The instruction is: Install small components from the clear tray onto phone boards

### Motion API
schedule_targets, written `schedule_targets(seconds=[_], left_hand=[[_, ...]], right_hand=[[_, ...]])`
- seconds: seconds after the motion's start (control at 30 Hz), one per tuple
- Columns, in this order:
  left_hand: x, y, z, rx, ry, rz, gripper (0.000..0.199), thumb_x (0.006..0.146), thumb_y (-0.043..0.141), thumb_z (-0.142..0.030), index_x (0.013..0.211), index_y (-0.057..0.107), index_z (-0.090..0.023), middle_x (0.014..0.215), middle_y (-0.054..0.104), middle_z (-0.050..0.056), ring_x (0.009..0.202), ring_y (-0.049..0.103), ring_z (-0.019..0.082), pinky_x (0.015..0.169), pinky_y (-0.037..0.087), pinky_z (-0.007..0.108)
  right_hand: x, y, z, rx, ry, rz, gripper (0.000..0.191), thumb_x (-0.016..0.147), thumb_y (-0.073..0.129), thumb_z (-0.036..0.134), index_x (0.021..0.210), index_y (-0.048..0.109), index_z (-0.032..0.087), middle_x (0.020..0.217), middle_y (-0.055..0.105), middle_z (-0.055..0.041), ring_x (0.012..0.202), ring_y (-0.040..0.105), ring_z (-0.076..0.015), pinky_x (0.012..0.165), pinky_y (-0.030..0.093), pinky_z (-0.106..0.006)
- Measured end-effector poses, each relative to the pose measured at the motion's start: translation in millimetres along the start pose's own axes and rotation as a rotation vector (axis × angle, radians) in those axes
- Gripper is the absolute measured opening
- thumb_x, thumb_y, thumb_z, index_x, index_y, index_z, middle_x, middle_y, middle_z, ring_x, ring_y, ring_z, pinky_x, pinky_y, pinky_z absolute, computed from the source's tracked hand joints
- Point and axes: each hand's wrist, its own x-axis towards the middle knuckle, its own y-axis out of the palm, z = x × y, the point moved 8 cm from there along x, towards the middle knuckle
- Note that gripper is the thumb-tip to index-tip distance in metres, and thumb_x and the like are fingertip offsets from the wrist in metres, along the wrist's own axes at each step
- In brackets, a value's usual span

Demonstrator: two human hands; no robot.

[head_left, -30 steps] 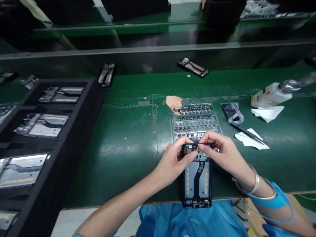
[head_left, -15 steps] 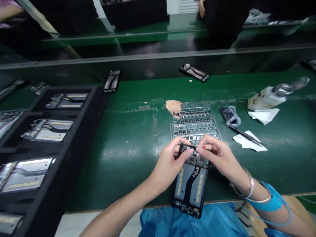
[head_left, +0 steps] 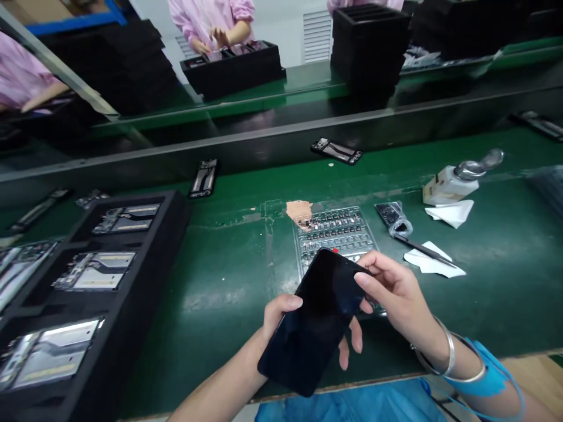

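Holds a smartphone [head_left: 319, 316] at a slant above the near edge of the green workbench [head_left: 229, 246], dark glassy face up. Clamps the left hand [head_left: 275, 319] on it, with the thumb over the left edge and fingers reaching out from beneath on the right. Pinches the upper right corner between thumb and fingers of the right hand [head_left: 396, 290].

Just beyond, on the workbench, a clear blister tray [head_left: 367, 228] of small parts. To the right, black tweezers [head_left: 426, 251] across a white cloth [head_left: 433, 264], near a clear bag [head_left: 393, 217] with something dark inside, another white cloth [head_left: 453, 214] and a pump bottle [head_left: 449, 184]. To the left, a black compartment tray [head_left: 149, 278] with open phone assemblies [head_left: 97, 271]. Farther back, two black-framed phone assemblies [head_left: 204, 177], well apart. Across the partition, a person in pink sleeves [head_left: 241, 12], both hands at a black box [head_left: 237, 70].
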Motion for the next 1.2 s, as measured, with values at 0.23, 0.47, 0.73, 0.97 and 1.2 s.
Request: schedule_targets(seconds=[0.23, 0.47, 0.73, 0.97, 1.2], left_hand=[[2.6, -8.2, 18.5, -0.201, -0.133, 0.042, 0.073, 0.058, 0.051, -0.054, 0.109, 0.053, -0.002, 0.079, 0.063, 0.015, 0.057, 0.059, 0.021, 0.054, 0.041, 0.028], [6.0, -4.1, 14.7, -0.159, -0.089, 0.059, 0.073, 0.059, 0.048, -0.054, 0.111, 0.051, -0.004, 0.078, 0.063, 0.015, 0.061, 0.059, 0.023, 0.052, 0.042, 0.029], [-2.2, -22.6, -7.2, 0.003, 0.078, -0.080, 0.073, 0.070, 0.038, -0.059, 0.114, 0.049, -0.002, 0.087, 0.061, 0.019, 0.054, 0.054, 0.017, 0.054, 0.037, 0.028], [7.8, 0.7, 15.9, -0.152, -0.095, 0.120, 0.076, 0.069, 0.036, -0.063, 0.115, 0.044, -0.003, 0.078, 0.063, 0.017, 0.057, 0.059, 0.024, 0.048, 0.044, 0.030], [9.1, -2.0, 26.8, -0.217, -0.115, 0.080, 0.077, 0.068, 0.035, -0.065, 0.114, 0.049, -0.005, 0.079, 0.064, 0.016, 0.058, 0.061, 0.025, 0.047, 0.045, 0.031]], right_hand=[[-0.1, 3.8, -2.6, 0.037, 0.042, 0.018, 0.018, 0.086, 0.057, 0.033, 0.078, 0.050, 0.018, 0.059, 0.049, 0.0058, 0.044, 0.048, -0.0045, 0.043, 0.035, -0.017], [-0.5, 3.0, -1.2, -0.006, 0.046, -0.003, 0.021, 0.085, 0.057, 0.036, 0.076, 0.049, 0.019, 0.057, 0.049, 0.0057, 0.042, 0.046, -0.0055, 0.042, 0.033, -0.018], [2.5, -3.0, 5.6, -0.466, -0.067, -0.075, 0.035, 0.088, 0.050, 0.035, 0.120, 0.050, 0.022, 0.052, 0.049, 0.0065, 0.046, 0.045, -0.0096, 0.048, 0.036, -0.022], [-5.2, -5.5, 16.5, -0.355, -0.136, -0.167, 0.015, 0.082, 0.060, 0.035, 0.082, 0.055, 0.021, 0.062, 0.053, 0.0029, 0.041, 0.049, -0.0077, 0.037, 0.037, -0.020], [-6.7, -2.8, 1.8, -0.073, -0.001, -0.135, 0.024, 0.090, 0.047, 0.037, 0.072, 0.048, 0.020, 0.049, 0.043, 0.0069, 0.031, 0.044, -0.0055, 0.031, 0.031, -0.017]])
